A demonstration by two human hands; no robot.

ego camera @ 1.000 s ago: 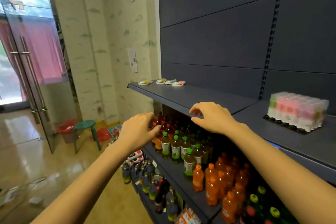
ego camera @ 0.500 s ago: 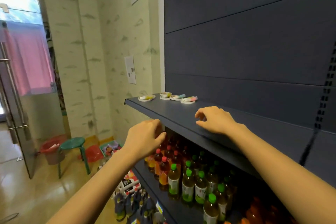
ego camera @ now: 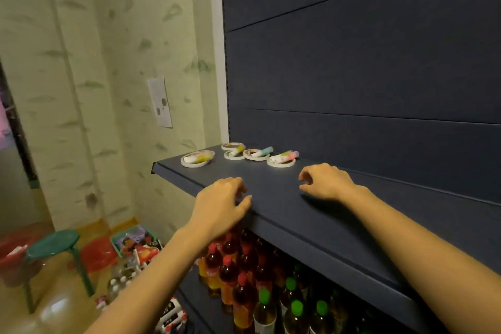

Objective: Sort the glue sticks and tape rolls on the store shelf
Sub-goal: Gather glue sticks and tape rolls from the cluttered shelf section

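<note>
The left grip (ego camera: pixel 219 206) is seen at centre frame with its fingers loosely curled and nothing held in it. It is placed at the front edge of the dark blue shelf (ego camera: pixel 298 222), the thumb pointed toward the right of the frame. The right grip (ego camera: pixel 325 183) is likewise released, with the fingers bent downward over the shelf top right of centre. Whether its fingertips are in contact with the surface cannot be told.

The tape rolls (ego camera: pixel 256 156) are laid flat in a loose cluster above both grips, at the shelf's far left end, apart from either grip. The glue sticks (ego camera: pixel 287 155), in pastel colours, are laid across or inside the white rings of the rolls. One roll with a yellowish stick on it is set a little apart at the left of the cluster, near the shelf corner.

The dark back panel (ego camera: pixel 352 62) fills the upper right of the frame. Bottles (ego camera: pixel 244 266) with red and green caps are stood in rows on the level beneath, at lower centre. A green stool (ego camera: pixel 51 244) is seen on the floor at lower left, and a paper notice (ego camera: pixel 160 102) is fixed to the patterned wall left of centre.
</note>
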